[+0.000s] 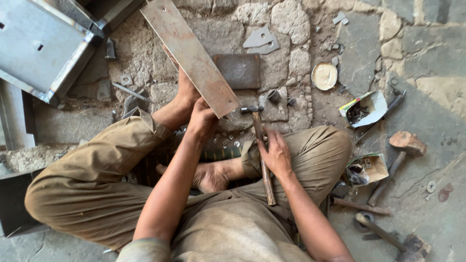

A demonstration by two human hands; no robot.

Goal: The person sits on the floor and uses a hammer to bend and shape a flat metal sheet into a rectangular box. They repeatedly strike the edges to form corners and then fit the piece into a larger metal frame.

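So the long rusty flat steel strip (191, 53) runs diagonally from the top of the stone floor (437, 97) down toward the person's lap, its near end pinched closed in the left hand (201, 121). The wooden-handled hammer (262, 155) lies almost square to it, head just right of the strip's end, handle running back under the right hand (276, 154), fingers loosely curled over it. Two torn open cardboard boxes (365, 109) sit by the right knee, with small dark bits inside.
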